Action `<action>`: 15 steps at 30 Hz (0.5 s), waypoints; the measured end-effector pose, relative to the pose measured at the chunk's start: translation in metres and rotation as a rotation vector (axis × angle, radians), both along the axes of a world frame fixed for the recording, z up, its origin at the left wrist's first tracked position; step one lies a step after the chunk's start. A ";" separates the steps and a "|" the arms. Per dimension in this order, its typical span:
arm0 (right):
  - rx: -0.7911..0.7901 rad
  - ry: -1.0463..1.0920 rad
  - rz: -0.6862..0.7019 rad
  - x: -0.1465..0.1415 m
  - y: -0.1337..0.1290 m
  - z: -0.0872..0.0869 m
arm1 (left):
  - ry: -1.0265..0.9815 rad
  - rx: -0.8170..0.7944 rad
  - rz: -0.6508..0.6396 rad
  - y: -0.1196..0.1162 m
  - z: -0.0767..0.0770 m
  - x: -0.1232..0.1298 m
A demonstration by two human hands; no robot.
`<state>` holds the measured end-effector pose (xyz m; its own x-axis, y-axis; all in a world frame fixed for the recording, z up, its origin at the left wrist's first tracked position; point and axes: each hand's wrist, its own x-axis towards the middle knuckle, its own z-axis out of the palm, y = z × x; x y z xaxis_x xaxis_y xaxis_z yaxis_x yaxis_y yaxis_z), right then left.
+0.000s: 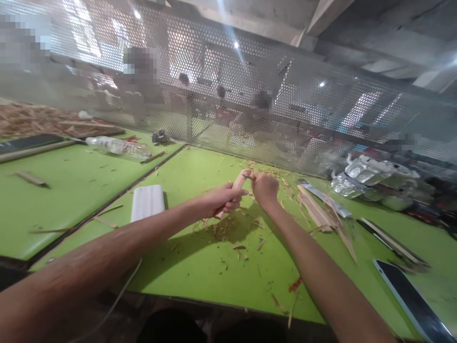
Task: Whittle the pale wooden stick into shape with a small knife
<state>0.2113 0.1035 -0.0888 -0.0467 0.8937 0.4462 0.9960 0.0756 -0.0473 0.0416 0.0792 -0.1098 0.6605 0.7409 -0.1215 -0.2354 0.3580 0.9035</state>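
Well, left hand [228, 200]: fingers wrapped firmly round a pale wooden piece [240, 180], slanting above the green table [214, 271].
Right hand [266, 188]: curled tight on a small blade [247, 176], mostly hidden, metal showing right at the wood's upper end!
Shavings [219, 229]: these lay scattered beneath and around both hands.
White block [147, 202]: it sat just beyond the left forearm.
Right side: flat wood offcuts [316, 209] lay beside a metal strip [316, 189]; a phone [410, 300] rested nearer the front edge.
Perforated screen [228, 126]: it stood behind everything.

Bare hands [229, 197] [266, 189] and bare, slender forearms [307, 250] show above rounded, dark clothing [171, 326].
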 end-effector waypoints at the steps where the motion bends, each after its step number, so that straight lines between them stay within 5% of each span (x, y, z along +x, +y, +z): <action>1: 0.009 -0.004 0.005 0.001 0.002 0.001 | -0.013 -0.014 -0.010 0.000 0.002 -0.001; 8: 0.041 -0.036 0.045 0.005 0.020 0.006 | -0.063 -0.118 -0.011 0.007 0.013 0.001; 15: 0.065 -0.092 0.089 0.009 0.037 0.001 | -0.065 -0.136 -0.013 0.020 0.007 -0.005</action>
<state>0.2199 0.1405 -0.0881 -0.1680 0.8536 0.4931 0.9851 0.1640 0.0517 0.0369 0.0992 -0.1029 0.6795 0.7120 -0.1771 -0.2863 0.4795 0.8295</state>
